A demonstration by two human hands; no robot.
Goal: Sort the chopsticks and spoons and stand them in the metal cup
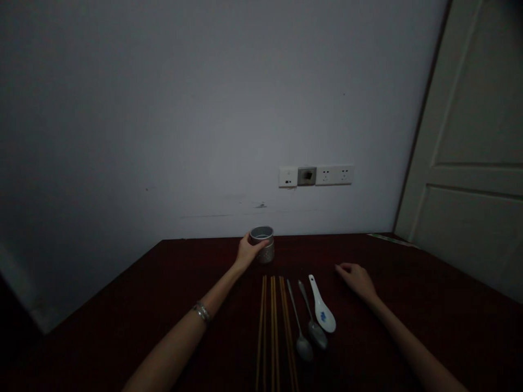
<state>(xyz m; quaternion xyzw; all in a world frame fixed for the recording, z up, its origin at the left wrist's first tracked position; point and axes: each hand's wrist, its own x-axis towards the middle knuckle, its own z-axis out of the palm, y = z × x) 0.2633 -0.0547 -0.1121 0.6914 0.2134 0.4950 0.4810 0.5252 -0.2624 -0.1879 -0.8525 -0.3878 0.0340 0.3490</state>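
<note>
My left hand (pixel 248 252) is wrapped round the side of a grey metal utensil holder (pixel 265 253), an upright open-topped cup near the back of the table. Nothing shows above its rim. My right hand (pixel 357 280) rests on the table with its fingers curled together, right of the spoons. Between my arms lie several wooden chopsticks (pixel 274 332) in pairs. Beside them are a long-handled metal spoon (pixel 304 347), a second metal spoon (pixel 317 333) and a white ceramic soup spoon (pixel 324 316) with a blue mark.
The dark red table (pixel 163 283) meets a pale wall (pixel 204 136) at the back. Sockets (pixel 334 175) sit low on that wall. A panelled door (pixel 469 218) stands at the right, and a thin flat strip (pixel 392 239) lies by the table's back right corner.
</note>
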